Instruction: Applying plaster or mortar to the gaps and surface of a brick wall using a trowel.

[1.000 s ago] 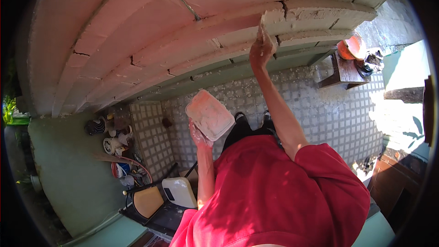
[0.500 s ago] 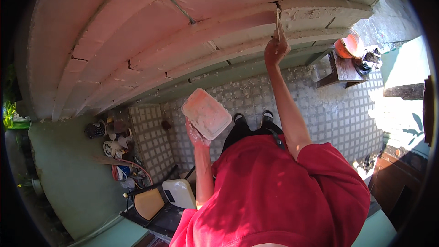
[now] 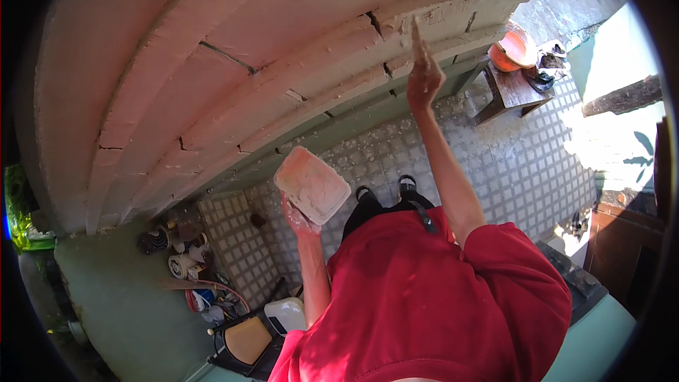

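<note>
A ridged, cracked wall (image 3: 233, 85), pinkish toward the left, fills the top of the frame, with tiled floor (image 3: 516, 155) below it. At the upper right, a wooden bench (image 3: 513, 92) carries an orange bucket (image 3: 511, 51) and a dark bundle (image 3: 543, 78); at the lower left, cans and tubs (image 3: 182, 267) crowd near a tan-seated chair (image 3: 247, 340). Nothing stands between the hands and the wall's ridges. Left of centre, the left hand (image 3: 300, 218) supports a shallow rectangular container (image 3: 311, 187) smeared with pale paste, from its lower left side; most of its fingers are hidden beneath, so their spread cannot be told. Above centre, the right hand (image 3: 424, 85) has its fingers closed around a thin, flat tool (image 3: 417, 37), whose tip points up at the ridge; whether they touch is unclear. Half a second ago that tip was at the dark gap (image 3: 373, 25) in the ridge; now it is to the right of it. The container remains in the left hand, and the wall and bench appear farther left as the view has shifted.
</note>
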### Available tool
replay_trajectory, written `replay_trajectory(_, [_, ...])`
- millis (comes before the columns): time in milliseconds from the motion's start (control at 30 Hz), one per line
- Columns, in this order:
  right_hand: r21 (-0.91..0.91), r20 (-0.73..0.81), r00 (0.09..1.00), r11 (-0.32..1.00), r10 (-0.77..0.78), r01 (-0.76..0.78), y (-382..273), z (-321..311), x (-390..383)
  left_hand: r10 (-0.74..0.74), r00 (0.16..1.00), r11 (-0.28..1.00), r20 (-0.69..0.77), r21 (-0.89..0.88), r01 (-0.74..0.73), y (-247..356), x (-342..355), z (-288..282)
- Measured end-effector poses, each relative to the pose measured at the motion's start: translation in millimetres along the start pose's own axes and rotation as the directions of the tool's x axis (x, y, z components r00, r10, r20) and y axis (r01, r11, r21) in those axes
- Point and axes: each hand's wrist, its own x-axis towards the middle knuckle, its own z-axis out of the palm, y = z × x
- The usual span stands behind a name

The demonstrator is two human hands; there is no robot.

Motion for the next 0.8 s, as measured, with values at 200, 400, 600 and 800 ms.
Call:
replay_trajectory(200, [0.084, -0.260, 0.897, 0.917, -0.357, 0.390, 66.0, -10.6, 91.2, -0.018, 0.999, 0.999, -0.036, 0.030, 0.019, -13.8, -1.7, 16.2])
replay_trajectory(400, [-0.136, 0.092, 0.994, 0.990, 0.060, -0.047, 1.6, 30.4, 5.7, -0.001, 0.999, 1.000, -0.051, 0.031, 0.003, -18.8, -0.4, 12.4])
replay_trajectory(600, [0.043, 0.078, 0.993, 0.995, -0.089, 0.086, 3.1, 15.1, 6.1, -0.020, 1.000, 0.999, -0.006, 0.035, 0.020, -25.6, 8.7, 15.0])
replay_trajectory(800, [0.078, -0.195, 0.980, 0.995, -0.042, 0.058, 18.6, -8.0, 69.0, -0.004, 1.000, 0.998, -0.010, 0.060, 0.005, -30.4, 6.8, 34.5])
